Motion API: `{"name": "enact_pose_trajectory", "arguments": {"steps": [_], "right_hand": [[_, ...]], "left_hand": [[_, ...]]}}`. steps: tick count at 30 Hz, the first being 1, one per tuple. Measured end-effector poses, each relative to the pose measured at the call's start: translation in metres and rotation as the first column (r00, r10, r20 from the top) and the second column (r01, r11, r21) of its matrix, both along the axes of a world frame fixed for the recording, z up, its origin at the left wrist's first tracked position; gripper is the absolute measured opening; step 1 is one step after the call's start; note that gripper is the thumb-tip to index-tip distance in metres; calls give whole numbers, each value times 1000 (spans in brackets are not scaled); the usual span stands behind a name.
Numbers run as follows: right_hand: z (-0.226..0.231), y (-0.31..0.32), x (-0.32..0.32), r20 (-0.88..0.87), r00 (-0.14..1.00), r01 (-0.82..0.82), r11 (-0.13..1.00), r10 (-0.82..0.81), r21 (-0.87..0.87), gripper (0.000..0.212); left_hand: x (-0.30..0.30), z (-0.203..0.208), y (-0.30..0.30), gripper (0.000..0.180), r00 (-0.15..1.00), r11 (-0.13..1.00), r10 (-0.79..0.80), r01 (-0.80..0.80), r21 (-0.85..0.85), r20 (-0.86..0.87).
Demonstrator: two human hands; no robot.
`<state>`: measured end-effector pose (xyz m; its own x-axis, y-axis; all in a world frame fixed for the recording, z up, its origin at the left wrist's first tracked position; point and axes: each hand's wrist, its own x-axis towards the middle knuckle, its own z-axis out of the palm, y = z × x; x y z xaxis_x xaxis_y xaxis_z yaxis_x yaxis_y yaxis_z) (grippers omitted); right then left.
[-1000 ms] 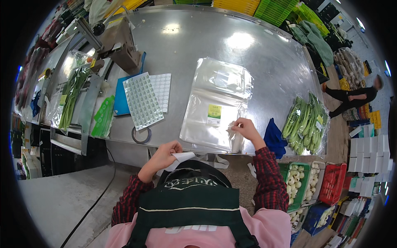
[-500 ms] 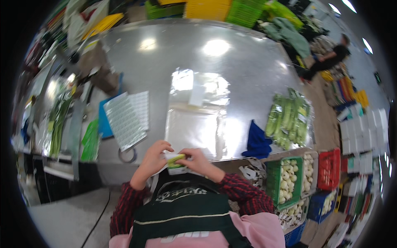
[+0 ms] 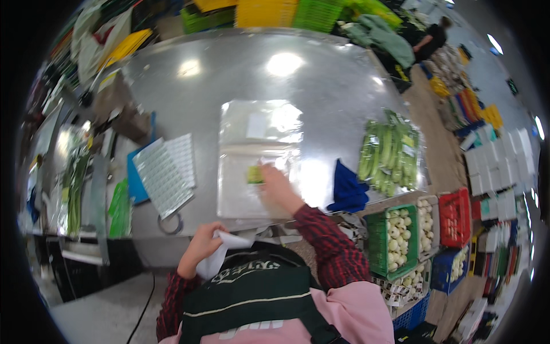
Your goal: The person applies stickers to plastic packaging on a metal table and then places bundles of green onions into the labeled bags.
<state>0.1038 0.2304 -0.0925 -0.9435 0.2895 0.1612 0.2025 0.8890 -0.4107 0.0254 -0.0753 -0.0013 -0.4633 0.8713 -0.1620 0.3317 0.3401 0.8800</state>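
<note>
A stack of clear plastic bags point(image 3: 243, 198) lies flat on the metal table in front of me. Over its middle is my right hand point(image 3: 278, 184), slightly blurred, with fingertips at the edge of a small yellow-green label point(image 3: 254, 175). The label lies against the top bag, or just over it; I cannot tell which. Close to my body, my left hand point(image 3: 201, 243) pinches a white strip of paper point(image 3: 220, 252) that hangs bent below the table edge. A white patch point(image 3: 256, 125) shows on the upper part of the bags.
Printed sheets point(image 3: 163, 178) lie left of the bags, beside a tape roll point(image 3: 171, 223). Bagged green vegetables point(image 3: 389, 152) and a blue cloth point(image 3: 348, 189) sit at the right. Crates of white onion-like vegetables point(image 3: 399, 241) stand below the table's right edge. A person point(image 3: 432, 41) is far off.
My hands have parted. The right has moved forward onto the bags with the yellow-green label, while the left stays near my body with the white paper. The view has shifted slightly.
</note>
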Motion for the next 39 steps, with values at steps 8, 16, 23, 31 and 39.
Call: {"name": "enact_pose_trajectory", "arguments": {"steps": [8,16,23,31,39], "right_hand": [[39,32,52,199,974,-63,971,110,-229,24],[93,78,22,129,992,100,703,-12,-704,12],[83,51,-2,-452,815,-6,773,-364,-634,16],[95,-22,3,-159,983,-181,499,86,-847,43],[130,-84,15,-214,950,-310,738,225,-599,17]], "left_hand": [[4,2,-27,16,971,980,194,-199,23,138],[-10,19,-3,20,991,987,130,-133,85,44],[-14,51,18,13,984,983,165,-169,75,63],[-30,43,6,14,945,952,291,-271,143,-150],[-16,48,25,49,958,979,130,-165,122,257]]}}
